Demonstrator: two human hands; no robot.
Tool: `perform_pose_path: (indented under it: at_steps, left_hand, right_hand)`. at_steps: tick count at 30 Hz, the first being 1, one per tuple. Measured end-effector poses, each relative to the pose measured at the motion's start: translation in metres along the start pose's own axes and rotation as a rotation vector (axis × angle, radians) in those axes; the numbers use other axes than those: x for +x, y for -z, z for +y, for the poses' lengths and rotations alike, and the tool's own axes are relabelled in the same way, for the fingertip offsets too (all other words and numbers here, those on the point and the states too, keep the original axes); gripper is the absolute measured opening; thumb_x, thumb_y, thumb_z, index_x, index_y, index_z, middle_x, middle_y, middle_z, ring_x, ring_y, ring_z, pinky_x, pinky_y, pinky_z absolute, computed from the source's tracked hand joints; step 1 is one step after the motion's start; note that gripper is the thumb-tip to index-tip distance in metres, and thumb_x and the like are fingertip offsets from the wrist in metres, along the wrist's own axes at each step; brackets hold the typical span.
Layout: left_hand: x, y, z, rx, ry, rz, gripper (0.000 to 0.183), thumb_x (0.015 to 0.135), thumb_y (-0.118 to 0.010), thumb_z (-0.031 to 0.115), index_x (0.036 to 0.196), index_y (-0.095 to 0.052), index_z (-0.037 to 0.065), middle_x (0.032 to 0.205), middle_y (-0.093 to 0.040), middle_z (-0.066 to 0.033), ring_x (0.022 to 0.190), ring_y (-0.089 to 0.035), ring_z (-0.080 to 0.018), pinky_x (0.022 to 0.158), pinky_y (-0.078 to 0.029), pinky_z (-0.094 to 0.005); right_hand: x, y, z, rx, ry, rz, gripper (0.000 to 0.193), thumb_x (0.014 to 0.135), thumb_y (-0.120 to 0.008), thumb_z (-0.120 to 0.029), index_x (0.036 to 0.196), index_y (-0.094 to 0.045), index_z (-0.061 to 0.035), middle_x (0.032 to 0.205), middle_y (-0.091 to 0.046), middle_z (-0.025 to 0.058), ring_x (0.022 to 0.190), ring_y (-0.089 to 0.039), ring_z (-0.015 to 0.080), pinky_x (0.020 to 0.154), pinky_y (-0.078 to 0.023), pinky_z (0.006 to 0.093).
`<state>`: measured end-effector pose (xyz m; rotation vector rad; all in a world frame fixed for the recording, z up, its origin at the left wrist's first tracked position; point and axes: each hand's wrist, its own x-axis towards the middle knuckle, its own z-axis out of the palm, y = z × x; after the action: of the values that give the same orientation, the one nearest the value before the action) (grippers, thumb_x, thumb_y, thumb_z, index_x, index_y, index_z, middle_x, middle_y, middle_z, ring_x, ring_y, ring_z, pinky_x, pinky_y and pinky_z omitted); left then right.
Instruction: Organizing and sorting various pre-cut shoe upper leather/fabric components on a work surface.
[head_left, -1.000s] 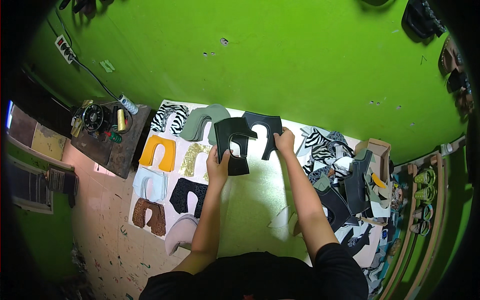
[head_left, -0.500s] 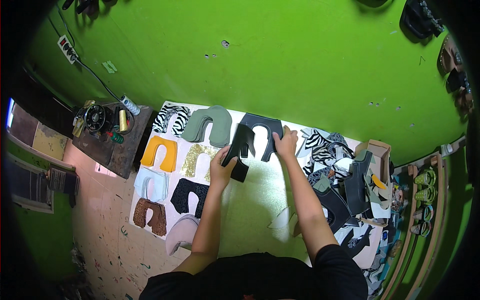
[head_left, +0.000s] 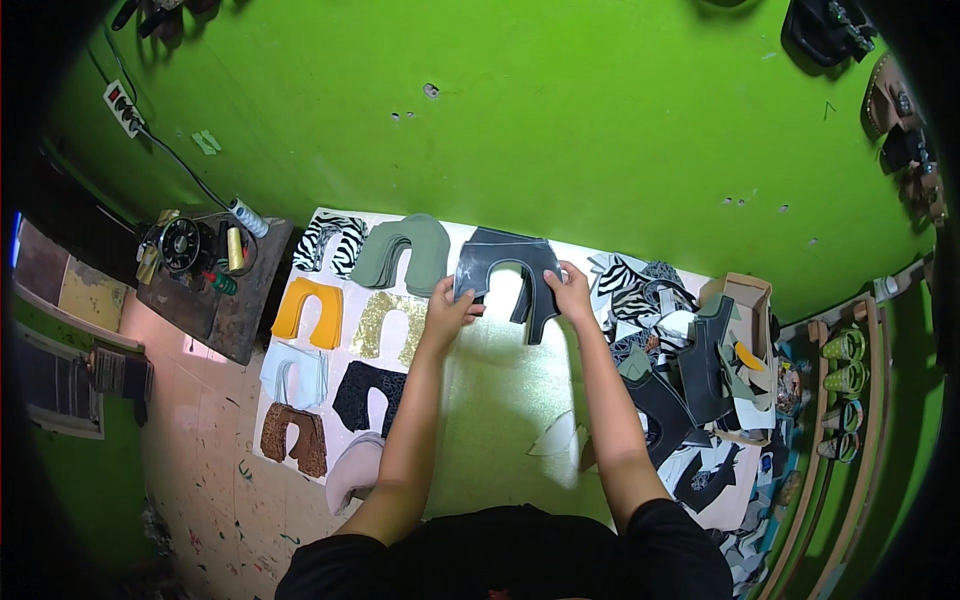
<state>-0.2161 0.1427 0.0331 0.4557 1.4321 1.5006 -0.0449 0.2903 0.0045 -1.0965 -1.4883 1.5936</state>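
At the far middle of the table, a stack of black U-shaped cut pieces point(head_left: 510, 252) lies with its opening toward me. My left hand point(head_left: 450, 314) grips the left leg of the stack, thumb on top. On the other side, my right hand point(head_left: 569, 294) pinches the right leg's outer edge. The pieces under the top one show below it, slightly out of line. To the left sit a grey-green stack of U-shaped pieces point(head_left: 428, 250) and gold glittery U-shaped pieces point(head_left: 376, 322).
More U-shaped stacks line the left: zebra-striped point(head_left: 352, 240), yellow point(head_left: 322, 318), pale blue point(head_left: 295, 375), brown spotted point(head_left: 308, 442), black patterned point(head_left: 355, 396) and pale pink point(head_left: 350, 465). Scraps point(head_left: 650, 300) and a cardboard box point(head_left: 755, 298) crowd the right. A green wall point(head_left: 560, 120) stands behind.
My left hand has brought the black piece it held down onto the other black one, so they now overlap. Both hands are now on the stack's two sides. The view has shifted slightly.
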Motion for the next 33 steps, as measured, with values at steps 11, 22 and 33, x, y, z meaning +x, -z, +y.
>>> perform_pose_path:
  at_steps: [11,22,33]
  left_hand:
    - [0.062,-0.001,-0.047,0.176,-0.305,0.049,0.07,0.077,-0.057,0.002,0.133,-0.016,-0.001,0.123,-0.033,-0.0168,0.094,-0.053,-0.0225,0.075,-0.047,-0.0283]
    - [0.057,-0.009,-0.04,0.286,-0.323,-0.001,0.081,0.073,-0.065,0.007,0.135,-0.013,0.002,0.134,-0.019,-0.0203,0.115,-0.036,-0.0309,0.085,-0.045,-0.0344]
    - [0.047,-0.009,-0.035,0.39,-0.201,-0.056,0.085,0.07,-0.07,0.019,0.135,-0.018,0.002,0.139,-0.006,-0.0209,0.12,-0.03,-0.0343,0.092,-0.037,-0.0398]
  right_hand:
    - [0.025,-0.025,0.023,-0.435,0.088,0.355,0.031,0.075,-0.061,-0.009,0.103,-0.055,0.003,0.082,-0.063,0.0167,0.071,-0.06,0.0222,0.068,-0.046,0.0289]
    - [0.018,-0.035,0.03,-0.549,0.217,0.437,0.04,0.071,-0.056,0.0,0.11,-0.05,0.006,0.092,-0.049,0.0194,0.086,-0.05,0.032,0.081,-0.04,0.0355]
    - [0.021,-0.026,0.027,-0.734,0.147,0.337,0.047,0.072,-0.058,-0.004,0.117,-0.046,0.0046,0.099,-0.044,0.0202,0.093,-0.045,0.0332,0.085,-0.038,0.0372]
